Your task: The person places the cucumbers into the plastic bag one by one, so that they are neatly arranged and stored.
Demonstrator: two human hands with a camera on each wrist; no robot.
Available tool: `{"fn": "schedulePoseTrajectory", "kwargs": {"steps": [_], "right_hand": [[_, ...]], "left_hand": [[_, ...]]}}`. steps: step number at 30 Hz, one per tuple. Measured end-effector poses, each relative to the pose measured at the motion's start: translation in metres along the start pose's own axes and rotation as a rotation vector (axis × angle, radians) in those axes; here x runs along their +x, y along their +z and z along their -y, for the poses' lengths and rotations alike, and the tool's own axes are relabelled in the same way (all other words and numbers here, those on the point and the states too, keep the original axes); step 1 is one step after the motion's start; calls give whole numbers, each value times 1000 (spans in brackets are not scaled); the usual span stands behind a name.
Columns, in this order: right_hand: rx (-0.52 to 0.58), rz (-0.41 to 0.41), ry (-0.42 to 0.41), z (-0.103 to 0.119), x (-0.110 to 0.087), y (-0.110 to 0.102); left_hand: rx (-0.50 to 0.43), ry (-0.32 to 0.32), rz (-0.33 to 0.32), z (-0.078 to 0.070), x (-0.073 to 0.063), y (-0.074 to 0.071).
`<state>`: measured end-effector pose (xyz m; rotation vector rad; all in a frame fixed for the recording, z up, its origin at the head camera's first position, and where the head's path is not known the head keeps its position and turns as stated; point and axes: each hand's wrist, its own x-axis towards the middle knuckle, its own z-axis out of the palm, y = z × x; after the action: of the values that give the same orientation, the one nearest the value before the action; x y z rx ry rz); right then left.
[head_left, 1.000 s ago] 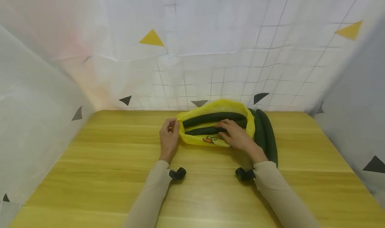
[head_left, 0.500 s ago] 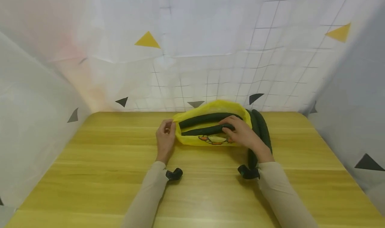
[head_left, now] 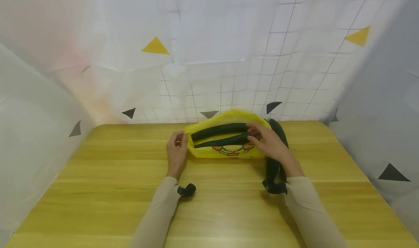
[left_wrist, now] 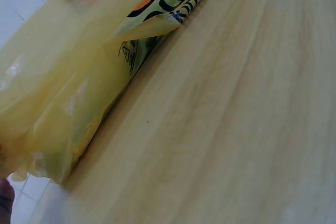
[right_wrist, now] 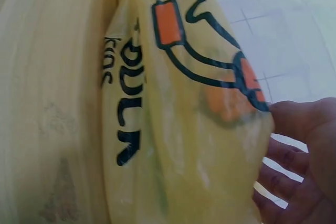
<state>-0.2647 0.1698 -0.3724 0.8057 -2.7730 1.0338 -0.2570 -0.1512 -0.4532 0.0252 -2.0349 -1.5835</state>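
A yellow plastic bag (head_left: 204, 152) with printed pictures lies on its side on the table, its mouth held apart. Inside are long dark green cucumbers, one at the back (head_left: 219, 130) and one in front (head_left: 219, 141). At the bag's left end my left hand (head_left: 176, 151) pinches the rim; only a fingertip (left_wrist: 5, 200) shows in the left wrist view. My right hand (head_left: 271, 143) reaches over the bag's right end, thumb and fingers spread apart by the front cucumber's end. In the right wrist view, the right thumb (right_wrist: 299, 116) touches the bag's edge.
More cucumbers (head_left: 279, 130) lie outside the bag at its right, partly behind my right arm. The wooden table (head_left: 216, 208) meets a white sheet wall (head_left: 209, 84) at the back, with sheets on both sides. A dark wrist mount sits on each wrist.
My right hand has shifted right along the front cucumber, and its fingers have spread off it. The left hand keeps its grip on the rim. The whole head view has drifted slightly.
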Motion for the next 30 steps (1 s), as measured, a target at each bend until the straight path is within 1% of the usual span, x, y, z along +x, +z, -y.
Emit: {"fn": "schedulePoseTrajectory", "kwargs": {"steps": [6, 9, 11, 13, 19, 25, 28, 29, 30], "right_hand": [[11, -65, -33, -6, -3, -10], [24, -100, -55, -9, -5, -16], [35, -111, -55, -11, -6, -19], [46, -116, -46, -13, -7, -23], [77, -107, 28, -14, -12, -32], [71, -138, 36, -18, -16, -39], [67, -154, 56, -21, -17, -42], [68, -156, 65, -23, -17, -43], [73, -157, 71, -23, -18, -45]], "left_hand": [[-6, -13, -3, -1, -1, 0], [-6, -9, -7, -2, -1, 0], [-5, -5, -9, -2, -1, 0], [-3, 1, -8, -2, -1, 0], [-4, 0, -2, -3, 0, -1], [-2, 14, -12, -3, -1, 0], [-2, 30, -14, -2, -1, 0], [-5, 21, -7, -3, -1, 0], [0, 18, -3, -8, -2, -1]]}}
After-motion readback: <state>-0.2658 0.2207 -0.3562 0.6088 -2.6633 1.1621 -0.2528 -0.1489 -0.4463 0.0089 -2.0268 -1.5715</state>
